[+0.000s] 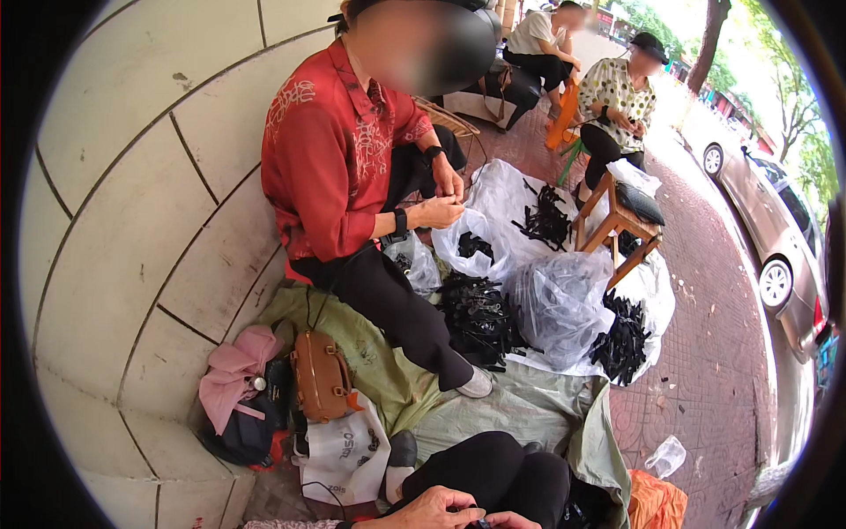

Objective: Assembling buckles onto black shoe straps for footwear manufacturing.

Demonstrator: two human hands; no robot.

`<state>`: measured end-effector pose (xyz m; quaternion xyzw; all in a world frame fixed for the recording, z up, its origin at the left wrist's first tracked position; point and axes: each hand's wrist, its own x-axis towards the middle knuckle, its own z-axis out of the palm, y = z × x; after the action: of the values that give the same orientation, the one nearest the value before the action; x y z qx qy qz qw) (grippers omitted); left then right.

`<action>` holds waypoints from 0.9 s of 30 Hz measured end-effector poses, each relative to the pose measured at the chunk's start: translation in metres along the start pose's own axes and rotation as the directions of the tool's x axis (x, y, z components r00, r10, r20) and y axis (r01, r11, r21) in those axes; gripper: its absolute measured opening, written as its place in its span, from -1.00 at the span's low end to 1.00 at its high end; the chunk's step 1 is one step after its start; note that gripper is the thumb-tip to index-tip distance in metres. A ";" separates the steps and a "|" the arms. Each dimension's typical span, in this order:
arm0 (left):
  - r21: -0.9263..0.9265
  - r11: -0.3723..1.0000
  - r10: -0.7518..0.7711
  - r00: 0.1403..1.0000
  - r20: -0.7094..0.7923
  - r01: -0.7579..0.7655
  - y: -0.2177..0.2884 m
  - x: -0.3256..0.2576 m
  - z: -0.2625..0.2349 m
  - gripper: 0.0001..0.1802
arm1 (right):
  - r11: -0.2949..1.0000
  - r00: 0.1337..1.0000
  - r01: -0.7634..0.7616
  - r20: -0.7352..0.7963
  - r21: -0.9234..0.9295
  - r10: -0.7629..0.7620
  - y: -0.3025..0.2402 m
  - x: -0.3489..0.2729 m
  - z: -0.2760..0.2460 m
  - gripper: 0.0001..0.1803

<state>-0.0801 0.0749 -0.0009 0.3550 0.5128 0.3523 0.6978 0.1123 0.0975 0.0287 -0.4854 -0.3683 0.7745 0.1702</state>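
At the lower edge, over my dark-trousered legs, my left hand is closed in a pinch, thumb against fingertips. Close beside it my right hand shows only its closed fingers, cut off by the picture's edge. A small dark piece shows between the two hands; it is too small and cropped to name. Beyond my knees lies a heap of black strap-like pieces, with a second black heap to its right. Between them sits a clear plastic bag.
A green tarp and white sheeting cover the ground. Opposite sits a person in red, hands together. Left are a brown handbag and white bag. A wooden stool, seated people and parked car are farther off.
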 end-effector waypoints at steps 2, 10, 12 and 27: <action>0.020 1.000 0.021 1.000 0.000 -0.021 0.000 -0.001 0.000 -0.77 | 1.000 1.000 0.017 0.024 -0.022 -0.017 0.002 0.000 -0.002 -0.84; -0.034 0.998 0.049 0.998 0.042 -0.048 -0.009 0.003 -0.002 -0.77 | 1.000 1.000 0.001 0.029 -0.010 -0.001 0.004 -0.002 -0.004 -0.83; -0.029 0.998 0.054 0.997 0.059 -0.053 -0.009 0.006 -0.005 -0.77 | 1.000 1.000 0.003 0.012 -0.003 -0.003 0.004 0.001 -0.003 -0.83; -0.057 0.997 0.062 0.996 0.067 -0.058 -0.011 0.004 -0.009 -0.75 | 0.999 0.998 0.052 0.045 -0.002 -0.052 0.005 0.005 0.001 -0.86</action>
<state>-0.0867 0.0746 -0.0140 0.3628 0.4679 0.3746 0.7135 0.1097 0.0969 0.0219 -0.4586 -0.3859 0.7798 0.1811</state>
